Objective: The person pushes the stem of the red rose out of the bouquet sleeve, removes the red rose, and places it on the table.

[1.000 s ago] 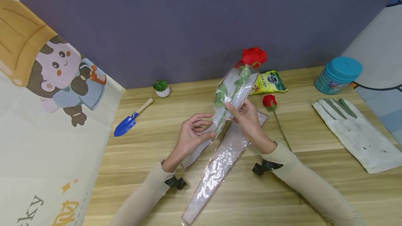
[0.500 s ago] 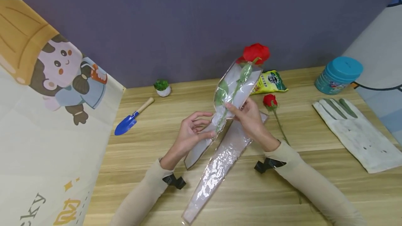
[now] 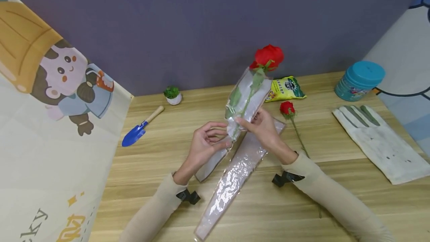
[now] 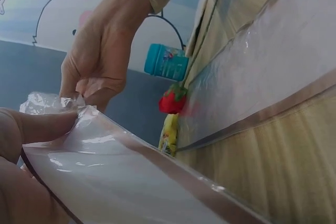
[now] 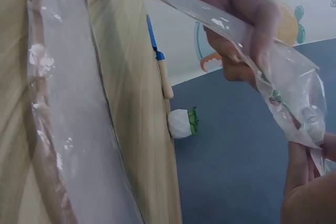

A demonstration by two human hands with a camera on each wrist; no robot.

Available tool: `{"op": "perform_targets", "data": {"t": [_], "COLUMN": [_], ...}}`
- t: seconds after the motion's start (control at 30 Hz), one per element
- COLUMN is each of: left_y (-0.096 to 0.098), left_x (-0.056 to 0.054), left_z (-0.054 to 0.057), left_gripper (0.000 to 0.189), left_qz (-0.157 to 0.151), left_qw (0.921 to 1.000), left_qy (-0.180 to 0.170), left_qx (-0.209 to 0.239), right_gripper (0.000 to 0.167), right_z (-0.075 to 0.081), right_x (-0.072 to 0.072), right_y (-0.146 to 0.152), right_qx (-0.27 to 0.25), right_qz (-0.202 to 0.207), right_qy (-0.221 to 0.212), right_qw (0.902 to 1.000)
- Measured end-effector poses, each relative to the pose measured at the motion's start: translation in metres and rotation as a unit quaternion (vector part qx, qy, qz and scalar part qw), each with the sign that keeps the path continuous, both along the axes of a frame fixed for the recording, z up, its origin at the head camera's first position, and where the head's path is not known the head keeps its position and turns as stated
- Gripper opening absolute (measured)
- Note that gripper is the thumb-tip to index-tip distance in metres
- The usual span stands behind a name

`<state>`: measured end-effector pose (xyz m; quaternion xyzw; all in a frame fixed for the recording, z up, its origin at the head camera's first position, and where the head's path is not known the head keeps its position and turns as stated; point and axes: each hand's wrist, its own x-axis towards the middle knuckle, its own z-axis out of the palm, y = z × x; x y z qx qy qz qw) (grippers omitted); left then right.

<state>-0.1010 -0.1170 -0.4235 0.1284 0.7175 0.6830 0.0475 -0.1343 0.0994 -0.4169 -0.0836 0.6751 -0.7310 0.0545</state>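
Note:
A red rose [image 3: 270, 56] with a green stem and leaves stands tilted in a clear flower sleeve [image 3: 239, 107] with a pinkish edge; its bloom sticks out of the top. My left hand [image 3: 205, 143] pinches the narrow lower part of this sleeve between thumb and fingers. Higher up, my right hand [image 3: 263, 130] grips the sleeve and the stem inside, thumb in front. The plastic is crumpled between the two hands, as the right wrist view shows at the sleeve [image 5: 294, 87]. Beneath them a second flat flower sleeve [image 3: 231, 182] lies on the table.
Another red rose [image 3: 287, 108] lies right of the hands. Behind it is a yellow packet [image 3: 285, 88]. A teal tub [image 3: 359, 81] and a pair of work gloves [image 3: 379, 141] are at the right. At the left lie a blue trowel [image 3: 134, 135] and a small potted plant [image 3: 173, 95].
The wrapped rose has shifted slightly, its bloom rising and then moving a little left. My right hand has moved slightly down and left along the sleeve; my left hand keeps its pinch.

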Motion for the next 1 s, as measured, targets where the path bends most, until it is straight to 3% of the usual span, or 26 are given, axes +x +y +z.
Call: {"op": "perform_targets", "data": {"t": [0.4,0.67,0.83,1.0], "left_y": [0.004,0.007,0.008,0.008], "left_x": [-0.001,-0.002,-0.002,0.001], "left_z": [-0.002,0.0,0.001,0.0], "left_gripper": [0.047,0.047,0.053,0.061], "left_qz": [0.011,-0.003,-0.014,-0.016], "left_qw": [0.9998,0.9994,0.9996,0.9992], "left_qy": [-0.001,0.002,0.001,-0.03], "left_qx": [0.019,0.034,0.023,-0.02], "right_gripper": [0.063,0.051,0.049,0.048], "right_z": [-0.007,-0.003,0.0,0.004], "right_x": [0.003,0.001,-0.003,-0.009], "right_y": [-0.004,-0.002,0.003,0.01], "right_qx": [0.042,0.042,0.031,0.031], "right_qz": [-0.002,-0.023,-0.033,-0.078], "right_qy": [0.011,0.005,-0.007,-0.009], "right_qw": [0.9991,0.9988,0.999,0.9964]}}
